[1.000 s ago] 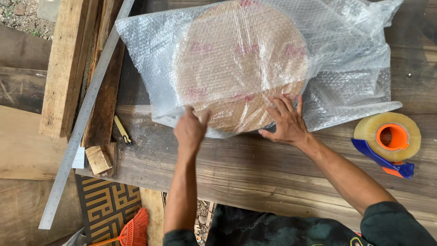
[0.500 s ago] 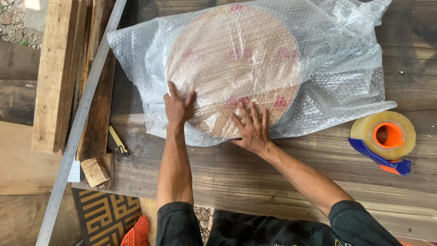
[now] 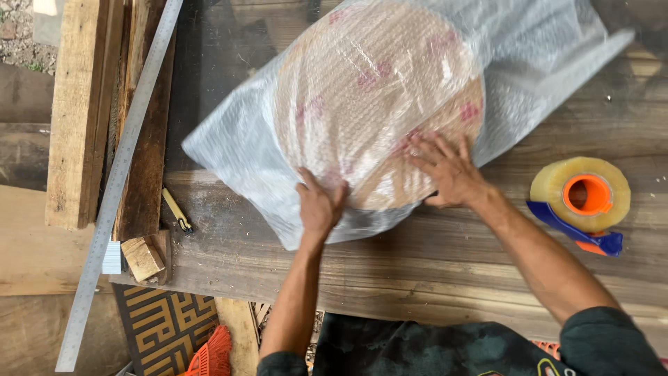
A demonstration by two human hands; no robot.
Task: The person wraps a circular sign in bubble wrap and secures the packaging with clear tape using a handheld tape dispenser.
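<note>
A round, flat, tan disc with pink markings point(image 3: 376, 90) lies wrapped in clear bubble wrap point(image 3: 236, 153) on a dark wooden table point(image 3: 445, 264). My left hand point(image 3: 319, 205) presses on the near edge of the wrapped disc, fingers curled over the wrap. My right hand point(image 3: 449, 170) lies flat on the disc's near right edge, fingers spread. The bundle is tilted, with one corner of wrap pointing to the near left.
A roll of clear packing tape on a blue and orange dispenser point(image 3: 581, 198) sits at the right. A long metal ruler point(image 3: 115, 181), wooden planks point(image 3: 73, 111), a small wood block point(image 3: 141, 257) and a pencil-like tool point(image 3: 177, 211) lie at the left.
The wrapped disc has turned, its near left corner swinging toward me. Both hands have shifted along its near edge, the right one further right.
</note>
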